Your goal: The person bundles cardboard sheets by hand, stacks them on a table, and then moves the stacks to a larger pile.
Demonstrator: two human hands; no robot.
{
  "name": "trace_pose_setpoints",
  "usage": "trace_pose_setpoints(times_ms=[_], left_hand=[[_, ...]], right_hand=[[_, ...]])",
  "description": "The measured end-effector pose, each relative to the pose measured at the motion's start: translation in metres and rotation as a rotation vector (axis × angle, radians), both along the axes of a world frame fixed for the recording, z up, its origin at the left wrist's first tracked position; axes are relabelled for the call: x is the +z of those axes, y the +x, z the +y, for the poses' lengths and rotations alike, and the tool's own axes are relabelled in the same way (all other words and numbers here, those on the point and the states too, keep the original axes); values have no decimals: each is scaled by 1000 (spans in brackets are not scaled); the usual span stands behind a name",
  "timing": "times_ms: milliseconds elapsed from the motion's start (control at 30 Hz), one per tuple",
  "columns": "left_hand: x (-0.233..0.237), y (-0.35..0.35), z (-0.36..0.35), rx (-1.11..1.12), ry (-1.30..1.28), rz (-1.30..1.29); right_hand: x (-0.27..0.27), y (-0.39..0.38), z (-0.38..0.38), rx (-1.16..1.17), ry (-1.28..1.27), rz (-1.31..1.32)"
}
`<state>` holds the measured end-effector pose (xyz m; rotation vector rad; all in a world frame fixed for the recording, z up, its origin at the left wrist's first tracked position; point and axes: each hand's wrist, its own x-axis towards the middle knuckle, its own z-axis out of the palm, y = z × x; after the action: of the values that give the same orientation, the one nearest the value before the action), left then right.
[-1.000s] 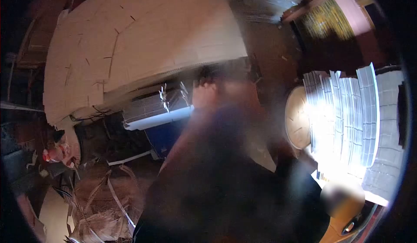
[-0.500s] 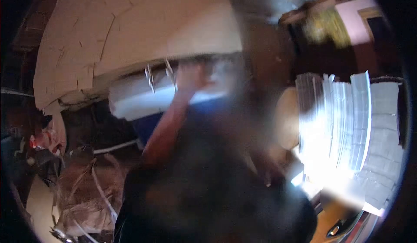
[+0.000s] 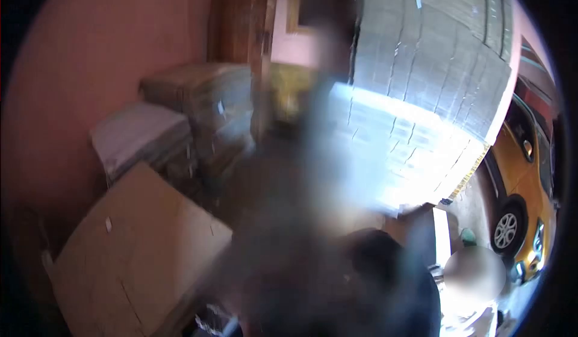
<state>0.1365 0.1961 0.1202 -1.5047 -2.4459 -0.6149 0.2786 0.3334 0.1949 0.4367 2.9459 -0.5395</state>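
Observation:
Neither of my hands can be made out; blur covers the middle of the view, and dark clothing [image 3: 397, 271] fills the bottom. At the lower left, the nearest surface is a light brown board-like top [image 3: 144, 246] with a few dark marks on it. Beside its lower edge lies something shiny [image 3: 211, 322], too smeared to name. A tall stack of grey flat-sided packs or sheets [image 3: 421, 78] rises at the upper right, its lower part glaring with light.
Wrapped bundles [image 3: 205, 96] and a pale-topped pile [image 3: 141, 132] stand against the pink wall [image 3: 90, 48]. A brown wooden door or cabinet [image 3: 235, 24] is behind. At the right are an orange car [image 3: 524, 168] and a person [image 3: 472, 307] in bright light.
The view has swung sharply to the right. My left hand, earlier reaching over a white and blue thing at the brown top's edge, is out of sight. The car and person now show.

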Motion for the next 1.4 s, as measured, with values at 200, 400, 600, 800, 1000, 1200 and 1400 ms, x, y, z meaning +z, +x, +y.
trace_pose_setpoints(times_ms=[200,400,600,800,1000,1200,1400], left_hand=[[-49,-7,5,-55,90,103],[38,36,-11,20,37,-41],[38,33,-10,15,14,-47],[36,29,-15,-7,8,-38],[48,16,-17,-50,-102,-136],[34,-2,-13,-68,-149,-195],[43,-6,-3,-20,-151,-144]], right_hand=[[-16,-10,10,542,334,55],[3,0,10,268,61,90],[-15,4,12,50,-406,269],[-53,3,20,-206,-595,513],[39,16,-33,-148,99,198],[-49,-4,-5,226,339,419],[-10,1,5,307,1,32]])
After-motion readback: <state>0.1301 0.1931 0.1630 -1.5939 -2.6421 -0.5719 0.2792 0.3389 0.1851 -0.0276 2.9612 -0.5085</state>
